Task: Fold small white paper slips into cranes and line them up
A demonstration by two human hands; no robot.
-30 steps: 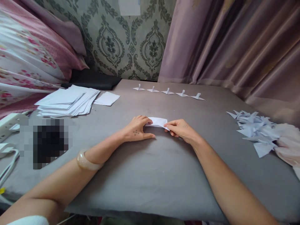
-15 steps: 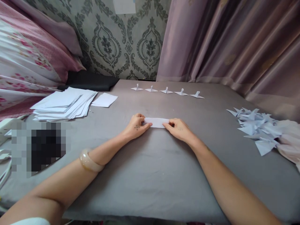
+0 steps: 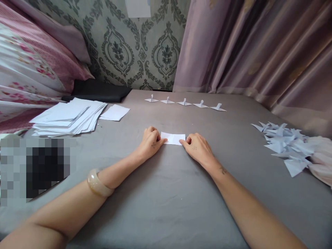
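Observation:
A small white folded paper (image 3: 173, 139), longer than it is tall, lies crosswise in front of me. My left hand (image 3: 151, 141) is closed at its left end, the thumb on the near corner and the other fingers curled. At the opposite end my right hand (image 3: 198, 147) pinches the near corner, thumb in front and fingers bent behind. Beyond the hands, several folded paper birds (image 3: 184, 102) stand in a row, wings spread. How far the fingertips reach under the paper is hidden.
A stack of white sheets (image 3: 64, 117) lies at the left, with a few smaller sheets (image 3: 115, 112) beside it. To the right is a heap of paper birds (image 3: 287, 141) next to pale cloth (image 3: 323, 155). A black item (image 3: 98, 90) rests by the wall. Grey cloth (image 3: 155, 207) covers the surface.
Both hands have shifted slightly at the ends of the folded paper, and more of its face shows. The left fingers have drawn back toward the left edge. The camera view has moved a little.

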